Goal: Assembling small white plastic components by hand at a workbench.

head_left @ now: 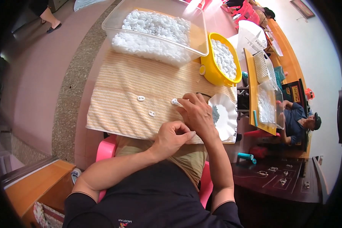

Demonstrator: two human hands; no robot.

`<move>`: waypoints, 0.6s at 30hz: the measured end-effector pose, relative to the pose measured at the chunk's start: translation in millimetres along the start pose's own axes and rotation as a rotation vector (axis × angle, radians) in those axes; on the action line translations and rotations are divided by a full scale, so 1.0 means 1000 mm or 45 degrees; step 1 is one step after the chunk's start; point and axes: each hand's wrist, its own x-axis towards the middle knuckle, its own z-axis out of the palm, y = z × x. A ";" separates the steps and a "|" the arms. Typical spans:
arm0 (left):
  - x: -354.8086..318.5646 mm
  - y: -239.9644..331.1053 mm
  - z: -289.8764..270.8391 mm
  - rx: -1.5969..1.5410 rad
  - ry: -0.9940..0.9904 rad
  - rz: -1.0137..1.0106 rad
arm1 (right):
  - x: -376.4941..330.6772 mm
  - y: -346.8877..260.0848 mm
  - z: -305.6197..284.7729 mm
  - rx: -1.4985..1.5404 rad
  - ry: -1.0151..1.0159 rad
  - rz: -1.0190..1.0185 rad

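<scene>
My right hand [197, 116] is over the striped cloth, its thumb and fingers closed at one end of a small white two-hole plastic piece [174, 101]. Just left of that wrist, my left hand [170, 137] is curled with thumb and forefinger pressed together; whatever they hold is too small to make out. Two similar pieces, an upper white piece [141, 98] and a lower white piece [152, 113], lie apart on the cloth to the left. Beside my right hand sits a white scalloped dish [228, 121] with a heap of tiny dark grey bits [215, 114].
A clear bin [155, 36] full of white pieces stands at the table's far side, beside a yellow tub [212, 74] of similar pieces. The striped cloth [121, 81] covers the table. To the right, another person [297, 119] sits by a clear box [268, 108] of white pieces.
</scene>
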 end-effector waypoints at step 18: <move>0.001 0.002 -0.003 -0.140 0.027 -0.013 | 0.015 0.003 0.015 -0.221 -0.186 -0.182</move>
